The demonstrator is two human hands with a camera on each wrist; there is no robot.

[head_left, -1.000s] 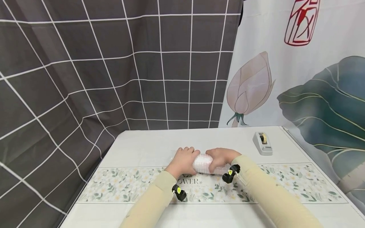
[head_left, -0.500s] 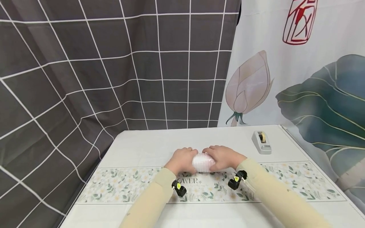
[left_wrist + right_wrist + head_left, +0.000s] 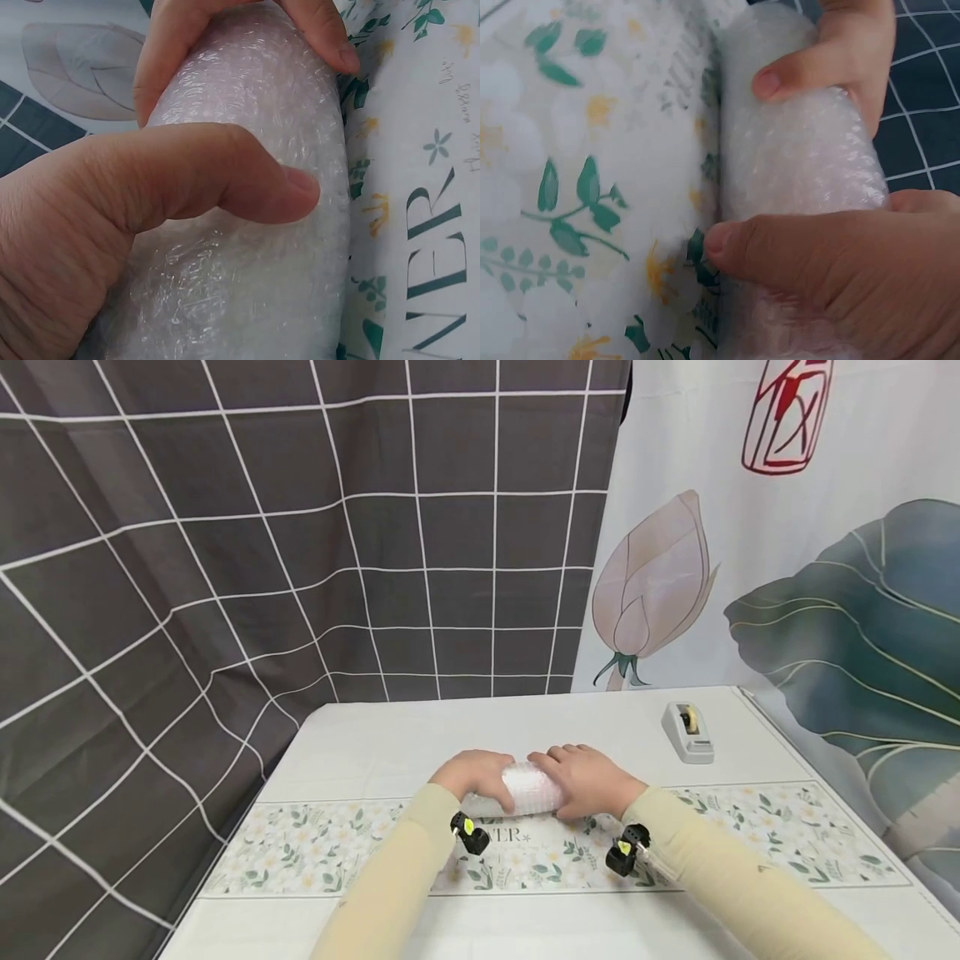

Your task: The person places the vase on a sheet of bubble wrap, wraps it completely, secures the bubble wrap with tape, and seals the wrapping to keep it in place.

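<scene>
A plump roll wrapped in clear bubble wrap (image 3: 531, 789) lies crosswise on the table, with something pinkish showing faintly through it. My left hand (image 3: 475, 774) grips its left part, thumb bent over the near side in the left wrist view, where the bubble wrap (image 3: 247, 277) fills the middle. At the other end my right hand (image 3: 588, 782) holds the roll, fingers over the back and thumb (image 3: 735, 240) across the front in the right wrist view. The wrapped thing inside is hidden by the layers of bubble wrap.
A grey tape dispenser (image 3: 688, 732) with yellowish tape stands at the back right of the table. The white tablecloth (image 3: 390, 739) carries a floral band with lettering under the roll. A dark gridded curtain (image 3: 300, 527) hangs behind, a lotus-print curtain (image 3: 675, 610) at right.
The left hand has slid slightly left along the roll, its thumb coming over the front. The right hand has shifted its grip, its wrist moving a little to the right.
</scene>
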